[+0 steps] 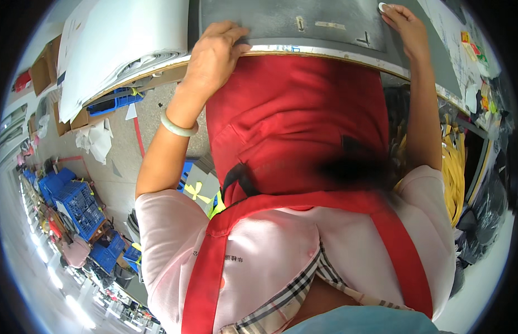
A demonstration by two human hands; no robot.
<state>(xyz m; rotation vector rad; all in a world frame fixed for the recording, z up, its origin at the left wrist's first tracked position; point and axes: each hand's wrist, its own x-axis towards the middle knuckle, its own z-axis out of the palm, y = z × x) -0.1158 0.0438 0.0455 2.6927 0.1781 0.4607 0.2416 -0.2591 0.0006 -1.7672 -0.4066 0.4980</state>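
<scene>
A dark grey panel point(275, 33) lies on the worktable along its near edge. It carries pale tape-like strips and a dark corner mark near its right end. My left hand point(214, 53) rests at the panel's left near corner, fingers bent onto it and the thumb apart at the table edge. Between the thumb and fingers of my right hand point(406, 30) is a small white disc point(382, 6) that looks like tailor's chalk, held over the panel's right side. Its lower part is hidden by the fingertips.
Layered white sheets point(122, 39) overhang the table's left end. Another grey sheet point(437, 50) extends under my right forearm. Small colourful packets point(469, 47) lie at the far right. Below hang yellow strips point(454, 172); blue crates point(78, 206) stand on the floor at left.
</scene>
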